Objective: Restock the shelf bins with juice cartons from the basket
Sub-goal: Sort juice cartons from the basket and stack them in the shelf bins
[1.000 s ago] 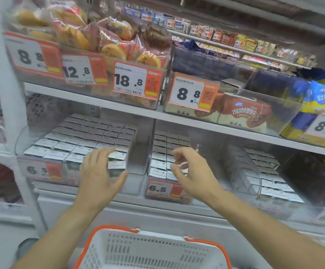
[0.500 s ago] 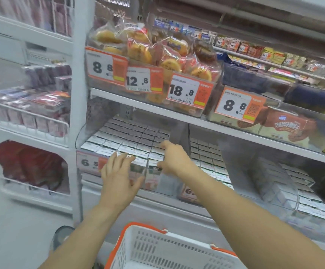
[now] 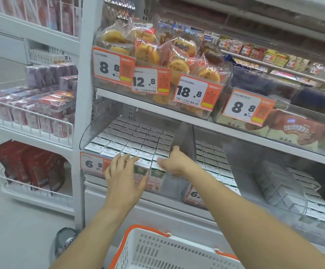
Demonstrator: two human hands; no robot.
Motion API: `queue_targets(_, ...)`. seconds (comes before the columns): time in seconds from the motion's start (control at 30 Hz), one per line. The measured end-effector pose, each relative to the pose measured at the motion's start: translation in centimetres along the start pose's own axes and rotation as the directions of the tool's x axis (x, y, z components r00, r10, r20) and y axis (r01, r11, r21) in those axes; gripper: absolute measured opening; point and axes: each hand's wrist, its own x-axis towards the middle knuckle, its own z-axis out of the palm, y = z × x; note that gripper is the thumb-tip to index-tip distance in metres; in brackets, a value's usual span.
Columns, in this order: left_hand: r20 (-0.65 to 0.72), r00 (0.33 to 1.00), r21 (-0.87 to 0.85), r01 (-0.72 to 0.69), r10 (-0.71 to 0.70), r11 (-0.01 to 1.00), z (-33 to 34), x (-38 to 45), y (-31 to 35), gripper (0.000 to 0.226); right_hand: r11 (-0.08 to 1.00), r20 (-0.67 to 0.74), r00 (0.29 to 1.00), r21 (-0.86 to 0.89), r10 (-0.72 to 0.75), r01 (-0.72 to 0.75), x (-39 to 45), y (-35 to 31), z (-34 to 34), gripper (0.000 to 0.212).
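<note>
While we look down at the lower shelf, our left hand (image 3: 124, 177) lies spread, fingers straight and slightly fanned, its fingertips (image 3: 127, 157) resting on the tops of the front row of juice cartons (image 3: 138, 141) in the left clear bin (image 3: 91, 133); it grasps nothing. At about three o'clock from it, our right hand (image 3: 174, 162) reaches to the bin's front right corner with its fingers curled down over the front cartons there; we cannot tell whether they actually pinch a carton or only press on it. The cartons fill that bin in tight rows, white tops up, and two green-and-pink carton faces (image 3: 155, 178) show through the clear front between our hands. An orange price tag (image 3: 91, 164) reading 6.5 sits at nine o'clock from the left hand. A second bin (image 3: 214, 164) of like cartons lies at three o'clock from the right hand, with a third bin (image 3: 293, 191) further right. The white basket (image 3: 169, 253) with its orange rim sits at six o'clock, below both forearms; what little of its inside is visible shows no cartons. Bagged cakes (image 3: 157, 55) crowd the shelf at twelve o'clock.
</note>
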Motion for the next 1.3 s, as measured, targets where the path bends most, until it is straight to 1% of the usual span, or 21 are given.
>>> queue_targets(0.1,-0.002,1.0,0.005,-0.002,0.002,1.0,0.0,-0.2,0.1,0.052,0.995,0.002,0.999,0.084,-0.049,0.048,0.8,0.0,1.4,0.08)
queue_targets(0.17,0.003,1.0,0.024,-0.011,0.011,1.0,0.2,-0.3,0.0,0.051,0.992,0.072,0.994,0.107,-0.078,0.07,1.2,0.1,1.8,0.074)
queue_targets(0.23,0.013,1.0,0.045,-0.013,0.012,0.999,0.4,-0.3,0.0,0.051,0.991,0.13,0.987,0.111,-0.092,0.077,1.5,0.3,1.7,0.074)
queue_targets(0.3,0.013,1.0,0.056,0.0,-0.001,0.998,0.7,-0.1,0.1,0.052,0.988,0.159,0.983,0.135,-0.093,0.072,1.8,0.5,1.6,0.076)
queue_targets(0.37,0.002,1.0,0.05,0.017,-0.017,0.999,0.8,0.1,0.2,0.051,0.987,0.175,0.98,0.148,-0.094,0.068,2.1,0.8,1.5,0.076)
queue_targets(0.43,-0.027,0.999,0.017,0.028,-0.027,0.999,0.9,0.2,0.3,0.048,0.986,0.175,0.981,0.158,-0.087,0.059,2.4,0.8,1.4,0.081)
queue_targets(0.5,-0.057,0.998,-0.015,0.03,-0.031,0.999,1.0,0.2,0.4,0.044,0.985,0.114,0.991,0.166,-0.066,0.046,3.0,0.6,1.3,0.087)
queue_targets(0.53,-0.065,0.997,-0.015,0.03,-0.031,0.999,1.1,0.2,0.4,0.044,0.987,0.08,0.996,0.154,-0.046,0.033,3.4,0.4,1.2,0.084)
queue_targets(0.63,-0.07,0.997,0.002,0.019,-0.019,1.0,1.3,0.2,0.2,0.045,0.985,0.014,1.0,0.17,0.015,-0.017,4.9,-0.5,1.3,0.056)
queue_targets(0.67,-0.072,0.997,0.003,0.016,-0.016,1.0,1.4,0.2,0.2,0.046,0.989,0.003,1.0,0.148,0.013,-0.013,5.1,-0.7,1.2,0.051)
queue_targets(0.7,-0.076,0.997,0.007,0.011,-0.011,1.0,1.4,0.2,0.1,0.046,0.996,-0.007,1.0,0.093,-0.017,0.017,5.2,-1.0,1.3,0.05)
queue_targets(0.8,-0.068,0.998,0.036,0.003,0.0,0.999,1.7,0.5,0.0,0.048,0.997,-0.027,0.997,0.006,-0.079,0.079,5.7,-0.8,2.0,0.049)
queue_targets(0.9,-0.05,0.999,0.056,0.013,-0.01,0.998,2.0,0.7,0.3,0.051,0.986,0.012,0.989,-0.073,-0.147,0.147,6.3,-0.3,2.3,0.049)
queue_targets(0.97,-0.066,0.998,0.024,0.016,-0.015,1.0,2.2,0.6,0.3,0.05,0.986,0.03,0.989,-0.081,-0.144,0.146,7.7,0.0,2.2,0.05)
queue_targets(1.03,-0.085,0.996,0.009,0.009,-0.008,1.0,2.3,0.4,0.2,0.049,0.99,-0.018,0.995,-0.105,-0.094,0.092,9.6,0.0,2.5,0.052)
queue_targets(1.07,-0.094,0.996,0.009,-0.004,0.004,1.0,2.4,0.4,0.0,0.048,0.993,-0.073,0.996,-0.102,-0.059,0.052,10.4,-0.1,2.5,0.054)
queue_targets(1.13,-0.108,0.994,0.005,-0.031,0.032,0.999,2.4,0.2,-0.2,0.047,0.998,-0.184,0.982,0.039,0.048,-0.042,11.6,-0.4,2.0,0.061)
queue_targets(1.17,-0.111,0.993,0.003,-0.043,0.043,0.999,2.4,0.2,-0.4,0.047,0.994,-0.205,0.975,0.088,0.081,-0.064,12.0,-0.4,1.6,0.062)
queue_targets(1.2,-0.112,0.993,0.003,-0.048,0.048,0.999,2.5,0.2,-0.6,0.048,0.989,-0.216,0.972,0.128,0.097,-0.071,12.4,-0.3,1.1,0.062)
queue_targets(1.3,-0.117,0.992,-0.007,-0.05,0.049,0.999,2.6,0.4,-0.9,0.05,0.976,-0.176,0.979,0.208,0.103,-0.065,13.8,-0.2,0.6,0.059)
